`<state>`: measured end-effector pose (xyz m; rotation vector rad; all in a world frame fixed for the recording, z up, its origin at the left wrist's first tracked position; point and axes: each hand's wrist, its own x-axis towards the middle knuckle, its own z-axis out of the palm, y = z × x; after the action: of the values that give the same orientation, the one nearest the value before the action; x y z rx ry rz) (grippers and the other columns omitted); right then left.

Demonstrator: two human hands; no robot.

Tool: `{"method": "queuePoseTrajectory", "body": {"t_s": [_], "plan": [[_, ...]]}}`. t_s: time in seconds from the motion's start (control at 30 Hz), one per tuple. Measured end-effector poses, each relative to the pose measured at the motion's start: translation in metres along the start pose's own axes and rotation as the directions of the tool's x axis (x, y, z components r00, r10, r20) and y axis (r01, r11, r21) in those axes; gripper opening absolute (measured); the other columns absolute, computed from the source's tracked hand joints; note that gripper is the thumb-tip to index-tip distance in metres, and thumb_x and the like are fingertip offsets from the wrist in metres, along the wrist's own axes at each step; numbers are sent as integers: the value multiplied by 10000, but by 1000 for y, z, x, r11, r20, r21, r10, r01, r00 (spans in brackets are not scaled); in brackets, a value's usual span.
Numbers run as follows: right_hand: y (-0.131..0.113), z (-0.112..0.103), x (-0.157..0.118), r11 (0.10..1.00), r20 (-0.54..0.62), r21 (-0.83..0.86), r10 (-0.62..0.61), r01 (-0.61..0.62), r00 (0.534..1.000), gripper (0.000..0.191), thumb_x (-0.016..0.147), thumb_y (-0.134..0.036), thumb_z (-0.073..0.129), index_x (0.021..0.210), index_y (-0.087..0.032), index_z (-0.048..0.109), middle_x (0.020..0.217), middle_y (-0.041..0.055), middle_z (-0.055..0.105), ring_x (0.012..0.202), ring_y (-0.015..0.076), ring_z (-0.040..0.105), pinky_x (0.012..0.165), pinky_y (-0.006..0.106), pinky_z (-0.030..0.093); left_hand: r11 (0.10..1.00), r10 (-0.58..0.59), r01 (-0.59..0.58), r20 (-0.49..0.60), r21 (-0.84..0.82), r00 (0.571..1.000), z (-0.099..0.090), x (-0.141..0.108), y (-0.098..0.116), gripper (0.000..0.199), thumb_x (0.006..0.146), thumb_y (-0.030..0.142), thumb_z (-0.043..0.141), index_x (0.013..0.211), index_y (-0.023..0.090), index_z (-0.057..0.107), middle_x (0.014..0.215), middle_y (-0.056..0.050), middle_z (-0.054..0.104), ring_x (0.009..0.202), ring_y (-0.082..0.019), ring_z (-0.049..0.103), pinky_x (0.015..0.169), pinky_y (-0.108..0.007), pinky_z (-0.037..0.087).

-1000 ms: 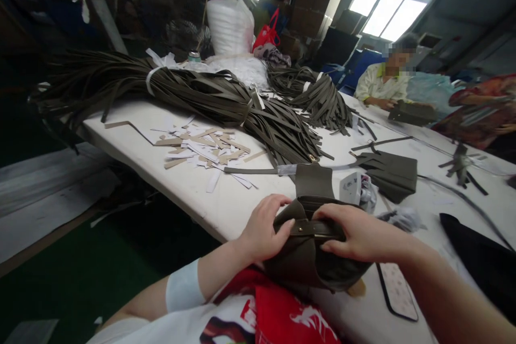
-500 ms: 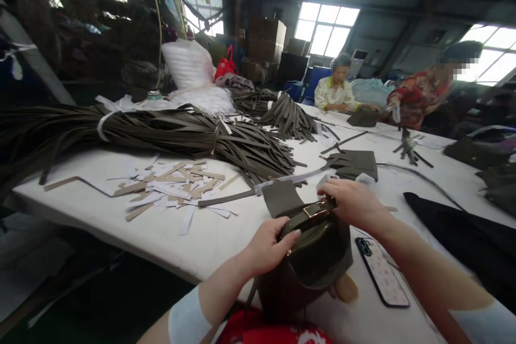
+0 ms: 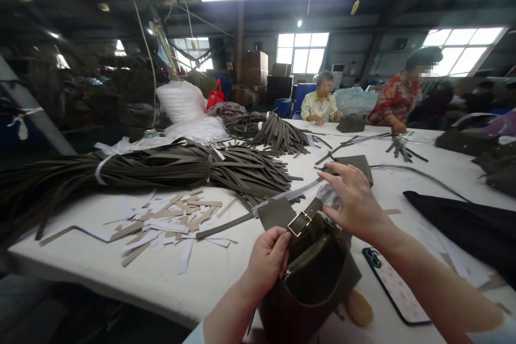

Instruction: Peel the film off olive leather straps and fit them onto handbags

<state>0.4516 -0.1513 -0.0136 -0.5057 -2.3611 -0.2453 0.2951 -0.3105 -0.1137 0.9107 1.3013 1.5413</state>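
A dark olive handbag [image 3: 314, 285] stands in front of me, its top gaping and its inner zip showing. My left hand [image 3: 269, 257] is closed in a pinch on the strap beside the gold buckle [image 3: 299, 223]. My right hand [image 3: 355, 201] is over the bag's far side, thumb and fingers spread apart. Its thumb is near the strap's far end, and crumpled clear plastic [image 3: 328, 193] shows between thumb and fingers. Behind the buckle a flap [image 3: 276, 214] stands up. A plastic-wrapped strap [image 3: 286, 193] lies beyond it.
Bundled dark strips [image 3: 153, 164] lie across the left of the white table [image 3: 161, 285], with paper scraps [image 3: 173, 223] before them. A phone [image 3: 397, 287] and black cloth [image 3: 455, 226] are at right. Two people [image 3: 320, 99] work at the far side.
My left hand has shifted from the bag's rim to the strap by the buckle. My right hand's fingers have lifted and spread. The buckle is tilted up, and the view has risen.
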Motion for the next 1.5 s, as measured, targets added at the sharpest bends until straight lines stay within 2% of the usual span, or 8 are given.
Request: {"method": "queuePoseTrajectory", "body": {"t_s": [0.13, 0.23, 0.33, 0.43, 0.57, 0.93, 1.13, 1.5], "plan": [[-25, -9, -23, 974, -233, 228, 75, -21, 969, 280, 818, -229, 633, 1094, -184, 639, 1172, 132, 608, 1096, 275, 564, 967, 429, 439, 997, 71, -75, -126, -30, 990, -9, -2, 1, 507, 809, 673, 560, 770, 169, 514, 394, 111, 369, 334, -30, 261, 362, -161, 163], [-45, 0, -38, 816, 70, 547, 177, -186, 982, 212, 905, -328, 549, 794, -192, 666, 827, 64, 648, 785, 191, 604, 740, 326, 486, 995, 88, -93, -138, -33, 987, -13, -4, 1, 512, 811, 667, 563, 708, 172, 480, 403, 106, 357, 348, -26, 265, 362, -152, 155], [-59, 20, -45, 369, 529, 708, 286, -602, 799, 471, 951, -540, 396, 877, -175, 684, 716, 50, 638, 665, 178, 595, 656, 317, 483, 996, 71, -67, -69, 63, 995, -14, -7, 0, 546, 811, 685, 543, 654, 167, 472, 381, 93, 366, 327, -27, 275, 345, -153, 159], [-68, 37, -46, -216, 653, 744, 439, -632, 618, 525, 877, -634, 483, 1072, -177, 653, 869, 60, 681, 690, 170, 615, 634, 294, 493, 991, -20, 16, 29, 135, 999, -13, -12, 5, 594, 832, 732, 438, 676, 162, 506, 361, 65, 418, 291, -51, 319, 317, -162, 200], [-75, 41, -44, -416, 637, 770, 545, -484, 545, 436, 791, -568, 656, 957, -166, 681, 825, 44, 677, 737, 159, 616, 665, 255, 488, 993, -67, 43, 218, 112, 974, -6, -15, 25, 609, 856, 731, 375, 809, 149, 548, 562, -19, 611, 432, -113, 534, 427, -207, 411], [-66, 36, -71, 254, 241, 778, 725, -575, 646, 616, 746, -481, 737, 1203, -170, 465, 916, 75, 695, 779, 204, 679, 721, 325, 557, 952, 131, -160, 124, 260, 984, 11, -1, 19, 363, 906, 501, 528, 851, 145, 576, 565, 62, 438, 522, -76, 372, 511, -200, 298], [-64, 27, -78, 672, 25, 392, 674, -628, 738, 290, 854, -478, 605, 950, -203, 606, 770, 46, 713, 654, 186, 679, 624, 277, 504, 889, 211, -241, 119, 388, 970, 28, -6, 21, 223, 921, 363, 526, 949, 174, 640, 755, 4, 620, 685, -118, 530, 650, -212, 408], [-63, 12, -75, 928, -119, -134, 332, -347, 936, 319, 902, -216, 403, 592, -215, 473, 486, -6, 534, 446, 144, 515, 537, 321, 233, 848, 260, -335, 228, 410, 938, 30, -12, 18, 319, 988, 346, 384, 1153, 182, 603, 813, -23, 630, 693, -133, 551, 660, -227, 450]]}}
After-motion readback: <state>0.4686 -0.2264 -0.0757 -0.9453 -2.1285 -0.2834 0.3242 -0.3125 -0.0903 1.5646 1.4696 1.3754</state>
